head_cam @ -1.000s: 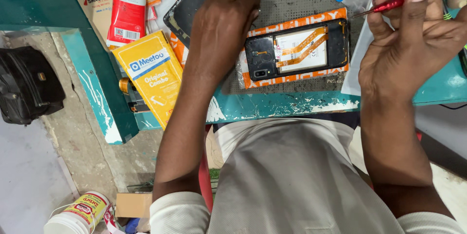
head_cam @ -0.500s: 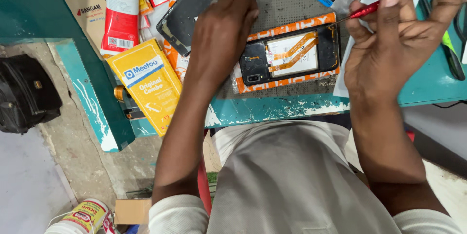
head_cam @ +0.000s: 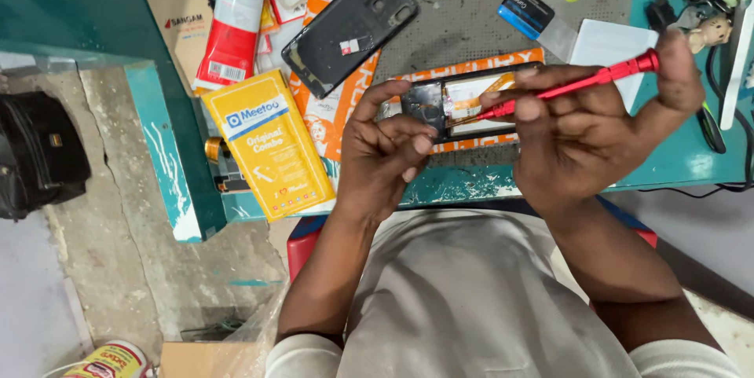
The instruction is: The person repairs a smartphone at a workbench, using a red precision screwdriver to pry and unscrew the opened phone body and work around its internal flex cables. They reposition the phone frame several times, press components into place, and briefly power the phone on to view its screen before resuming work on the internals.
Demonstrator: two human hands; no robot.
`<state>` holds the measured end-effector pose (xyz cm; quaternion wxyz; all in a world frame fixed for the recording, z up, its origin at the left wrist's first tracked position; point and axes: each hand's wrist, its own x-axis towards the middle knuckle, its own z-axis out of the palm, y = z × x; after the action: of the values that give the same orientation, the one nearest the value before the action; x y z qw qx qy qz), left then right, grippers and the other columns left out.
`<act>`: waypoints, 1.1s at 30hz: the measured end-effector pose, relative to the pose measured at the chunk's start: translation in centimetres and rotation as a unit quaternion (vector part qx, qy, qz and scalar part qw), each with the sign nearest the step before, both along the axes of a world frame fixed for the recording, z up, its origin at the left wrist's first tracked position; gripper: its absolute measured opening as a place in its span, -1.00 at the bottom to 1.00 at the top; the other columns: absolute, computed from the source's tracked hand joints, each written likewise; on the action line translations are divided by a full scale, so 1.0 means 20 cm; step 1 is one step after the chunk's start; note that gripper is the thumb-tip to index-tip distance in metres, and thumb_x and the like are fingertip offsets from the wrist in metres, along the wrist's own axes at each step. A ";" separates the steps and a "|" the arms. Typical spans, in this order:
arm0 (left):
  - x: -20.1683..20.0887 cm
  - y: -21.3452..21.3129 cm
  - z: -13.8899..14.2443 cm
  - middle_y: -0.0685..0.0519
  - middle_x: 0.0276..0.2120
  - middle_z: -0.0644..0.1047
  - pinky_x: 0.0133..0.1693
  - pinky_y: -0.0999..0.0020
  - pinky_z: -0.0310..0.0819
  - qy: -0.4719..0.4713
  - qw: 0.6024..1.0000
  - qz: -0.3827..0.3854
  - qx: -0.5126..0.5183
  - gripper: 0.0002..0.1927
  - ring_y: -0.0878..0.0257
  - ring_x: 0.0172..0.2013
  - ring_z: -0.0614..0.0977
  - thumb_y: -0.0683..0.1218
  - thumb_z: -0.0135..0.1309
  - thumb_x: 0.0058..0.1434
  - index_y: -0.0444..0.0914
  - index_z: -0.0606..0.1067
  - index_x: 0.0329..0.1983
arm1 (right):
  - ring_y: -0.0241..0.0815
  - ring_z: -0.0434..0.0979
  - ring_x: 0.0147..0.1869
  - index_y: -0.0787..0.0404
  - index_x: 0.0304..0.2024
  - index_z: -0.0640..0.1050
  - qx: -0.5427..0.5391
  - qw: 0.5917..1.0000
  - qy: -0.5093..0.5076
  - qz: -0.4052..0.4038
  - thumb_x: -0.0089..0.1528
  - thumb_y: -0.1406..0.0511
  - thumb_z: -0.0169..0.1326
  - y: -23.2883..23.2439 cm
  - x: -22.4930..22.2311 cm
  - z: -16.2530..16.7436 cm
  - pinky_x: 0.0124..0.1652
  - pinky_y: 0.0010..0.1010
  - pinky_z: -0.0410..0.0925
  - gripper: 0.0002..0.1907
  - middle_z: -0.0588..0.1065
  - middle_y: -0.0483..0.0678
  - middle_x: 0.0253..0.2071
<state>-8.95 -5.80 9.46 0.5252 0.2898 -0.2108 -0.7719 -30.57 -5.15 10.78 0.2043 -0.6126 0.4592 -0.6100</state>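
Screwdriver (head_cam: 573, 86), red, was gripped in right hand (head_cam: 585, 138), tip set on opened phone (head_cam: 463, 103). Phone's near end was pinched by left hand (head_cam: 385, 150) fingers on orange card (head_cam: 471, 64) at table (head_cam: 675, 158) edge.

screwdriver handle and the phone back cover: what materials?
Screwdriver: red handle with a metallic sheen, probably anodised metal, though painted plastic is possible. Back cover: black, glossy, with scuffed edges, likely plastic; glass cannot be ruled out.
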 end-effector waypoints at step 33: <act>0.05 -0.08 0.04 -0.10 -0.25 0.66 -0.37 0.61 0.24 -0.172 0.977 0.049 -0.117 -0.44 0.55 -0.47 0.46 -0.43 0.22 0.32 -0.23 0.20 0.20 | -0.05 0.65 0.12 0.05 0.48 -0.17 0.006 0.976 0.051 0.210 0.42 0.59 0.18 -0.16 0.11 0.21 0.05 -0.33 0.59 -0.08 0.46 0.22 0.11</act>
<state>-7.94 -7.36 10.35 0.5482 0.3646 -0.3721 -0.6543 -28.28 -8.33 14.96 0.3079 -0.7240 0.3341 -0.5190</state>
